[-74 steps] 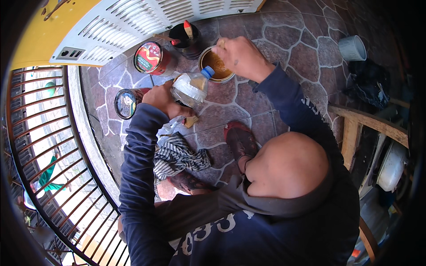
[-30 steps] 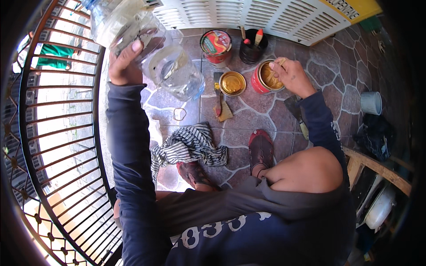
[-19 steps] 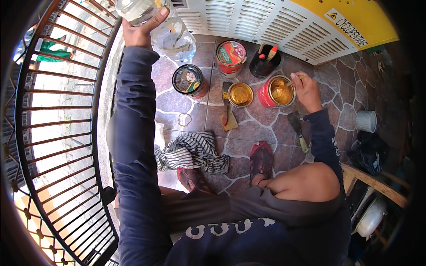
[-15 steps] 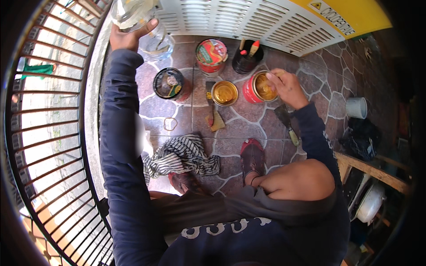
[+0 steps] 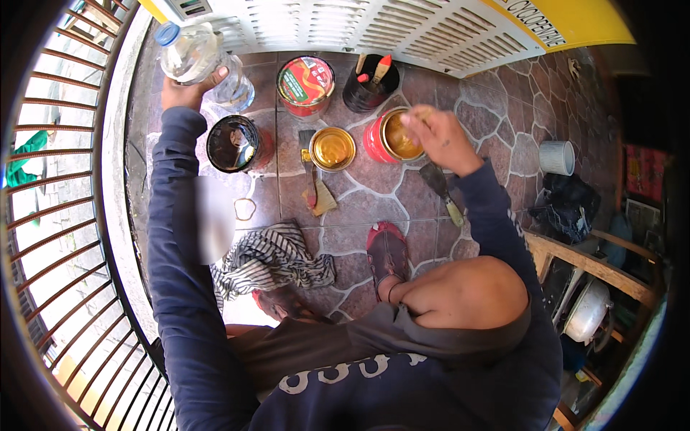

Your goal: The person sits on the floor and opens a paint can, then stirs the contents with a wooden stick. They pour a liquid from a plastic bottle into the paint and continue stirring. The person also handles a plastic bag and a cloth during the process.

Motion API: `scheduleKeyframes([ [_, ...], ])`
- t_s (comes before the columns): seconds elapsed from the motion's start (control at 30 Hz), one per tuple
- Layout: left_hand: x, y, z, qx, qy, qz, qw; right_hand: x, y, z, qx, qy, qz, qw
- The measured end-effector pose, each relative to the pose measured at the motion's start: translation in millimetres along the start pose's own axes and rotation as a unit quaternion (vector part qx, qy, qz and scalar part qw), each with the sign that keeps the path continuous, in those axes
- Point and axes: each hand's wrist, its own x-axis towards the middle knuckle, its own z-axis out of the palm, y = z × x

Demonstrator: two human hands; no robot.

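My left hand (image 5: 188,91) is closed round a clear plastic bottle (image 5: 192,56) with a blue cap, at the back left. The bottle's base reaches down close to the floor. My right hand (image 5: 444,138) is over the right side of an open red can (image 5: 374,138) with amber-coloured insides. Its fingers are bent together at the can's mouth; whether they pinch anything is hidden. Left of that can lies a round gold lid (image 5: 333,149). A dark-topped can (image 5: 233,146) stands below the bottle, and a red can with a green and red top (image 5: 306,80) stands farther back.
A black pot (image 5: 369,90) holds brushes. Two scrapers (image 5: 307,154) (image 5: 440,185) lie on the tiles, the left one by a folded sandpaper piece (image 5: 324,201). A striped cloth (image 5: 273,258) lies near my feet. Railings (image 5: 65,244) run along the left, a louvred cabinet (image 5: 316,29) behind.
The whole view has shifted, so most things sit farther left. The bottle's blue cap now shows. My right hand stays by the open can, its fingers slightly changed.
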Motion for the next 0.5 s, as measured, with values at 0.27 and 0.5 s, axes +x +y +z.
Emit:
scheduleKeyframes([
  [0.27,-14,-4,-4,-0.084,-0.019,0.027,0.996,-3,12,3,0.030,0.023,-0.006,0.999],
  [0.5,-67,-53,-56,-0.041,0.238,-0.078,0.967,-9,10,5,-0.012,0.118,0.022,0.993],
])
